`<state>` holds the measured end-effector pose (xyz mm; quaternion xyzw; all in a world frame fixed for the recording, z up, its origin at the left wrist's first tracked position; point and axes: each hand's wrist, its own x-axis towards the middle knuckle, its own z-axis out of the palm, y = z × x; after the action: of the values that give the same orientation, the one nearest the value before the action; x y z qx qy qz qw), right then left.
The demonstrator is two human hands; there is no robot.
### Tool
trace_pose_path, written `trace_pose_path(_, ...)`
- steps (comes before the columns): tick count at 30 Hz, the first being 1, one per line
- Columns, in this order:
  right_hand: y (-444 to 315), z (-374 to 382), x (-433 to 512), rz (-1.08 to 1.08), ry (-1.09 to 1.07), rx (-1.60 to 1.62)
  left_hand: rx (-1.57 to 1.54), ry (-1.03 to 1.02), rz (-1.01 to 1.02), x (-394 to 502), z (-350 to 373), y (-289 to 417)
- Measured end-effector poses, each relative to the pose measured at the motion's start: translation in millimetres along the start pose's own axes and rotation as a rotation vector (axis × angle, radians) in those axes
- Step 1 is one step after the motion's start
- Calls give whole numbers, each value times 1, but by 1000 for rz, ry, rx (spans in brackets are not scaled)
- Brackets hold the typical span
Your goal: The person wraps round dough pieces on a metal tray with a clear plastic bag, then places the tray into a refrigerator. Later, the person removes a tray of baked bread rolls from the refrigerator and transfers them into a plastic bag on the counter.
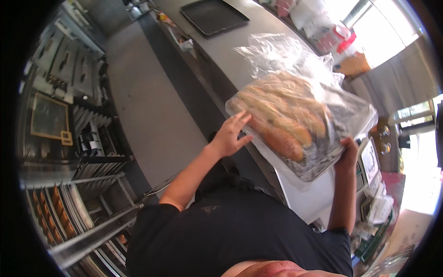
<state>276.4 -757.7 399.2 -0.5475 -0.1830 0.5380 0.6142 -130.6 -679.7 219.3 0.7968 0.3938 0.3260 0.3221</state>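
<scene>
A clear plastic bag (349,104) covers a baking tray (313,178) that carries several long bread loaves (280,136). The bag's loose, crumpled end spreads over the worktop beyond the loaves. My right hand (347,154) grips the tray's right edge through the plastic. At the left edge of the bag is my left hand (231,136), its fingertips touching the plastic beside the nearest loaf and its thumb held apart. The tray is tilted above the near end of the worktop (221,52). Plastic glare hides part of the loaves.
An empty black baking tray (214,15) lies farther along the worktop. Bags and packages (325,31) line its window side. To the left stand deck ovens (65,62) and a tray rack (93,239) holding bread. A green crate (373,239) sits at lower right.
</scene>
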Motion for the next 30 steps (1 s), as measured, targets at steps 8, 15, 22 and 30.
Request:
trace_pose_path(8, -142, 143, 50, -214, 264, -640, -305, -425, -16, 80, 40, -58)
trace_pose_path(15, -193, 230, 141, -535, 145, -1250, -427, -568, -19, 161, -6, -74)
trace_pose_path(22, -177, 281, 171, -828, 275, -1642, -472, -333, 233, 243, -53, -29)
trace_pose_path(30, -177, 302, 166, -705, 286, -1850, -548, -116, 365, 362, -97, 43)
